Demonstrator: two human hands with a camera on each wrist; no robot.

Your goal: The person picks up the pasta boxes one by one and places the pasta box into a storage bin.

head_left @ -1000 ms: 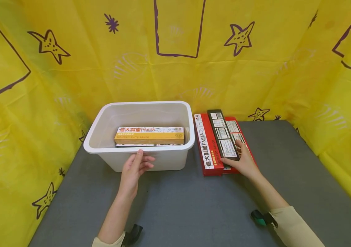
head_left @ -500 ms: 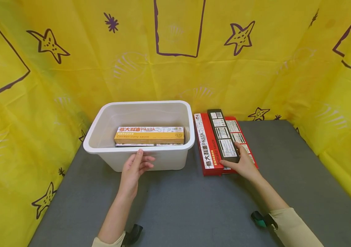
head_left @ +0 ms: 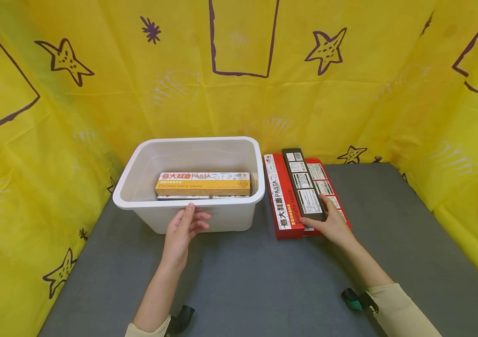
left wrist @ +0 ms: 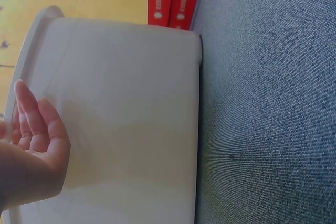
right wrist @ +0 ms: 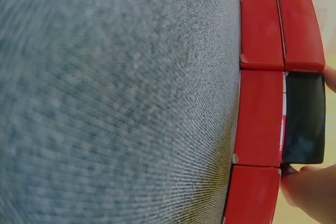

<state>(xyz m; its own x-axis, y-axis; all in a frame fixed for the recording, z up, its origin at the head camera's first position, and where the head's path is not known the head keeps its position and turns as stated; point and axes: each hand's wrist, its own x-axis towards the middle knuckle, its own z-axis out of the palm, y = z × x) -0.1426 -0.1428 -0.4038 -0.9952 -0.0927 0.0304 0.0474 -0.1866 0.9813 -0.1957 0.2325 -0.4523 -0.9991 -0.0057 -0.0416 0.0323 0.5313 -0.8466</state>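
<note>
My right hand (head_left: 335, 224) grips the near end of a black pasta box (head_left: 302, 185), thumb on one side and fingers on the other. In the right wrist view that black box (right wrist: 304, 118) lies on the red boxes (right wrist: 258, 116), beside an upper red one. The top red box reads "Tomato sauce" (head_left: 283, 196). My left hand (head_left: 181, 231) is at the front of a white plastic tub (head_left: 133, 203), thumb tip at the rim and fingers loosely bent beneath it. Inside the tub lies a yellow "Chicken curry sauce" pasta box (head_left: 203, 184) above darker boxes, mostly hidden.
A grey cloth-covered table (head_left: 256, 285) carries everything. Yellow patterned curtains (head_left: 239, 107) enclose the back and both sides, close behind the tub and boxes. The red stack stands just right of the tub.
The fingers of my right hand have shifted slightly on the black pasta box, which lies in the same place. My left hand stays at the tub's rim.
</note>
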